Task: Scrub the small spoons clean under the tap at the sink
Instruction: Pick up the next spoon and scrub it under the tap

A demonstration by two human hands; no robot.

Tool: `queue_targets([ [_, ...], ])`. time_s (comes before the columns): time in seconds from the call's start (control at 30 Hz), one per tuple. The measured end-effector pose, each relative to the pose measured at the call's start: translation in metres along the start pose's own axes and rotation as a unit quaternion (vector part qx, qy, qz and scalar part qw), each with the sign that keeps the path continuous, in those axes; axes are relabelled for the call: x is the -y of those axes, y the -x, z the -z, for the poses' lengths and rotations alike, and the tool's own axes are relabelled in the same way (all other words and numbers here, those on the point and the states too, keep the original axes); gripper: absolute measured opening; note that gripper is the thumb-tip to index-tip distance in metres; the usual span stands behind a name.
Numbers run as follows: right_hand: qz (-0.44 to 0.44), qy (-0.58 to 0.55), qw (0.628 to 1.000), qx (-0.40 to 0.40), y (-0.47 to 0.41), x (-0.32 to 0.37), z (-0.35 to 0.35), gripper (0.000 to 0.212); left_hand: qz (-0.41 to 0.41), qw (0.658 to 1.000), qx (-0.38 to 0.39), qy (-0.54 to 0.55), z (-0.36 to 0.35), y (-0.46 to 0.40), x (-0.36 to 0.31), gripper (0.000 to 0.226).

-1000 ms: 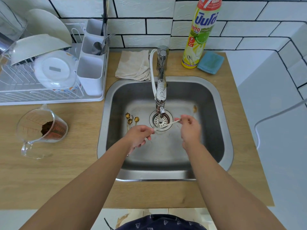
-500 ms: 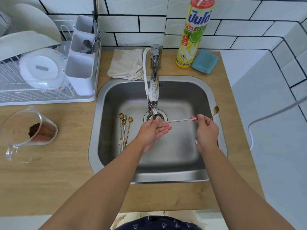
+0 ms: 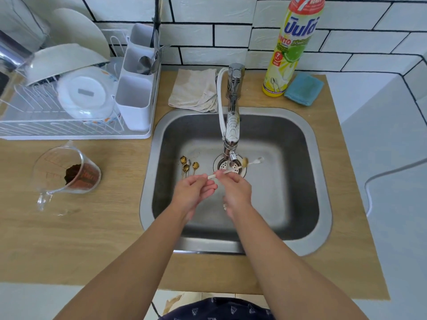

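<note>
A small spoon (image 3: 244, 162) with a white handle and a gold bowl is held over the drain, its bowl blurred just under the tap nozzle (image 3: 233, 155). My right hand (image 3: 236, 192) pinches the middle of the handle. Close on its left, my left hand (image 3: 193, 192) pinches the handle's near end between thumb and fingertips. Several more gold spoons (image 3: 189, 165) lie side by side on the sink floor, left of the drain. Whether water is running cannot be told.
The steel sink (image 3: 323, 185) is set in a wooden counter. A dish rack (image 3: 69, 132) with a cutlery holder stands back left. A measuring jug with brown powder (image 3: 69, 174) lies left. Cloth (image 3: 194, 88), soap bottle (image 3: 288, 54) and blue sponge (image 3: 303, 88) sit behind the sink.
My right hand has moved left, close to my left hand. The spoon's bowl has swung from the sink's right side to under the tap nozzle.
</note>
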State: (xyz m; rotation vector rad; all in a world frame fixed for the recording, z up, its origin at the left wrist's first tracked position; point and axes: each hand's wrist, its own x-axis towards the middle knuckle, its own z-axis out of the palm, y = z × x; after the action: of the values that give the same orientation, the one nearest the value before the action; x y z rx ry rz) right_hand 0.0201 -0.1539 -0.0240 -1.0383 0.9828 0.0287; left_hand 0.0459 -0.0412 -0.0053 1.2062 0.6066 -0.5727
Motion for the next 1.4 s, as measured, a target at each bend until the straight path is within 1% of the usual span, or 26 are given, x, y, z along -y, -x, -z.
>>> queue_targets([
  [0.07, 0.006, -0.077, 0.995, -0.056, -0.012, 0.013, 0.014, 0.009, -0.002, 1.0, -0.019, 0.009, 0.005, 0.001, -0.003, 0.015],
  [0.13, 0.017, -0.115, 0.99, -0.076, -0.017, 0.021, 0.021, 0.011, -0.001, 1.0, -0.025, 0.012, 0.006, 0.003, -0.004, 0.013],
  [0.17, 0.023, -0.1, 0.993, -0.066, -0.015, 0.021, 0.019, 0.012, 0.002, 1.0, -0.02, 0.017, 0.004, 0.004, -0.003, 0.013],
  [0.27, 0.023, -0.005, 1.0, 0.007, 0.0, 0.007, 0.003, 0.007, 0.013, 0.999, 0.004, 0.038, -0.007, 0.007, 0.001, 0.015],
  [0.3, 0.02, 0.013, 1.0, 0.019, 0.003, 0.004, 0.0, 0.008, 0.016, 0.999, 0.009, 0.04, -0.01, 0.008, 0.001, 0.015],
  [0.37, 0.021, 0.016, 1.0, 0.003, 0.0, 0.01, 0.005, 0.011, 0.015, 0.999, 0.013, 0.042, -0.008, 0.007, -0.001, 0.013],
  [0.4, 0.023, -0.003, 1.0, -0.012, -0.005, 0.017, 0.011, 0.01, 0.014, 0.999, 0.013, 0.043, -0.004, 0.006, -0.003, 0.01],
  [0.47, 0.026, -0.041, 0.998, -0.036, -0.017, 0.03, 0.024, 0.018, 0.017, 0.999, 0.017, 0.038, 0.006, 0.006, -0.005, 0.007],
  [0.5, 0.025, -0.043, 0.998, -0.04, -0.019, 0.033, 0.027, 0.021, 0.022, 0.999, 0.019, 0.031, 0.009, 0.006, -0.005, 0.007],
  [0.53, 0.021, -0.04, 0.998, -0.037, -0.018, 0.033, 0.027, 0.018, 0.026, 0.999, 0.019, 0.024, 0.011, 0.006, -0.004, 0.007],
  [0.6, 0.001, -0.022, 1.0, -0.015, -0.013, 0.028, 0.022, 0.006, 0.025, 0.999, 0.015, 0.016, 0.009, 0.006, -0.001, 0.008],
  [0.7, -0.019, 0.046, 0.997, 0.052, 0.001, 0.009, 0.01, 0.016, 0.02, 1.0, 0.018, 0.008, 0.004, 0.005, 0.002, 0.01],
  [0.77, -0.032, 0.053, 0.995, 0.082, 0.006, 0.003, 0.006, 0.018, 0.016, 1.0, 0.022, 0.006, 0.006, 0.004, 0.003, 0.013],
  [0.8, -0.03, 0.046, 0.996, 0.077, 0.005, 0.007, 0.006, 0.015, 0.015, 1.0, 0.021, 0.006, 0.008, 0.004, 0.002, 0.015],
  [0.87, -0.019, -0.005, 1.0, 0.022, -0.008, 0.022, 0.013, 0.006, 0.014, 1.0, 0.013, 0.005, 0.015, 0.004, -0.003, 0.017],
  [0.93, -0.018, -0.089, 0.995, -0.037, -0.025, 0.035, 0.026, 0.009, 0.011, 1.0, 0.005, -0.001, 0.023, 0.003, -0.007, 0.018],
  [0.97, -0.012, -0.096, 0.994, -0.043, -0.029, 0.039, 0.03, 0.012, 0.011, 1.0, 0.006, -0.009, 0.025, 0.003, -0.008, 0.018],
  [1.0, -0.005, -0.072, 0.997, -0.032, -0.029, 0.04, 0.03, 0.014, 0.014, 1.0, 0.009, -0.016, 0.026, 0.003, -0.009, 0.019],
  [1.07, 0.008, 0.001, 1.0, 0.025, -0.023, 0.032, 0.025, 0.012, 0.022, 0.999, 0.025, -0.03, 0.023, 0.003, -0.007, 0.018],
  [1.13, 0.015, 0.001, 0.998, 0.067, -0.019, 0.025, 0.022, 0.012, 0.033, 0.996, 0.054, -0.069, 0.016, 0.001, -0.005, 0.017],
  [1.23, 0.018, -0.033, 0.998, 0.05, -0.025, 0.036, 0.039, 0.018, 0.04, 0.98, 0.106, -0.163, 0.0, -0.003, -0.003, 0.014],
  [1.33, 0.038, -0.048, 0.997, 0.041, -0.034, 0.047, 0.06, 0.013, 0.029, 0.967, 0.114, -0.226, -0.028, -0.012, -0.004, 0.021],
  [1.4, 0.058, -0.045, 0.996, 0.041, -0.036, 0.054, 0.067, 0.01, 0.026, 0.966, 0.112, -0.231, -0.05, -0.014, -0.007, 0.031],
])
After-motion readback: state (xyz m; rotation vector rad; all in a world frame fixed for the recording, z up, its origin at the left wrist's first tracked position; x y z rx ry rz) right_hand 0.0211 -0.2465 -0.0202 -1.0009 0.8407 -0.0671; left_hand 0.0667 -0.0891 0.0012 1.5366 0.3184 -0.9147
